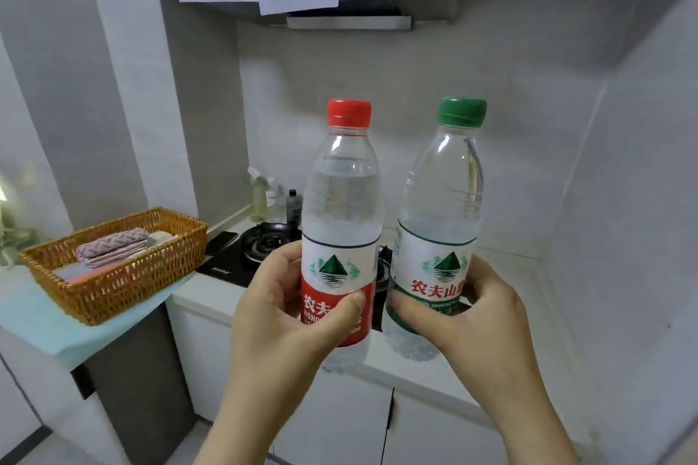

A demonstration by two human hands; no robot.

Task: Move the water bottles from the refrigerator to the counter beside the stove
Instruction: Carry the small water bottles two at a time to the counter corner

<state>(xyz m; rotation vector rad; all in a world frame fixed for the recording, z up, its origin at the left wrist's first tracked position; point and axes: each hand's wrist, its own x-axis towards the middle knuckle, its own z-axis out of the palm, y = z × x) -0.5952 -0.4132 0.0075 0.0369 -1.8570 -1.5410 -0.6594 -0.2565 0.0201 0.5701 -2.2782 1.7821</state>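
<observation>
I hold two clear water bottles upright in front of me, above the white counter by the stove. My left hand grips the red-capped bottle around its red and white label. My right hand grips the green-capped bottle around its green and white label. The bottles stand side by side, a little apart, and hide part of the black stove behind them. The refrigerator is out of view.
A wicker basket with folded cloths sits on a light blue mat at the left. A spray bottle and small bottles stand behind the burner. A range hood covered in sheets hangs above. White tiled walls close the right side.
</observation>
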